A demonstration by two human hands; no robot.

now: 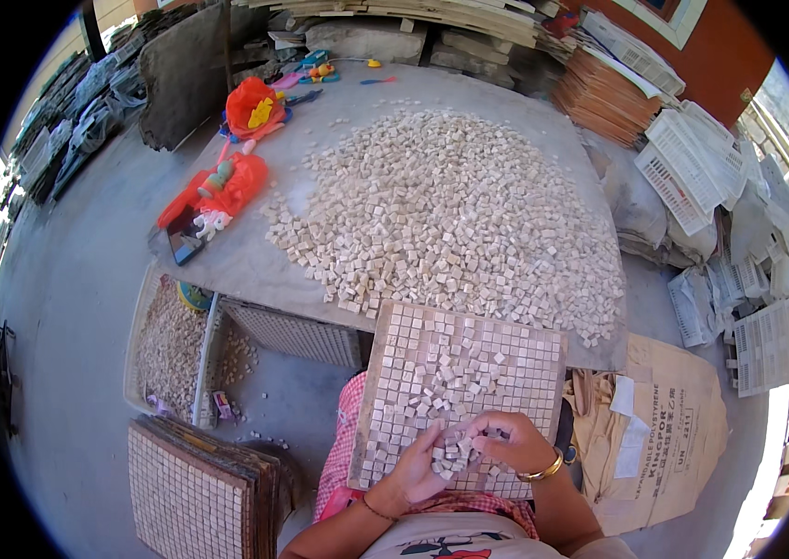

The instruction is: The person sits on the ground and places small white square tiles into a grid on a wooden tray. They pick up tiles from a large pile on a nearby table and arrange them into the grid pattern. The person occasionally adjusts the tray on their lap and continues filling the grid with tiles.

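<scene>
On my lap rests a square grid tray [394, 391], many of its cells filled with small pale stone mosaic tiles; loose tiles [459, 368] are heaped over its middle. My left hand [418, 468] is cupped above the tray's near part, holding a small pile of stone tiles [452, 456]. Bent in over that pile from the right is my right hand [517, 442], its fingers pinched together at the tiles; what lies between the fingertips I cannot make out. Beyond the tray, a large heap of the same tiles [450, 205] spreads over the stone table [310, 279].
A white bin [141, 349] of stone chips stands at left, with stacked filled grid trays [191, 494] nearer me. Red plastic bags [250, 177] and a phone [184, 244] lie on the table's left side. A paper sack [674, 438] and white plastic crates [683, 172] are at right.
</scene>
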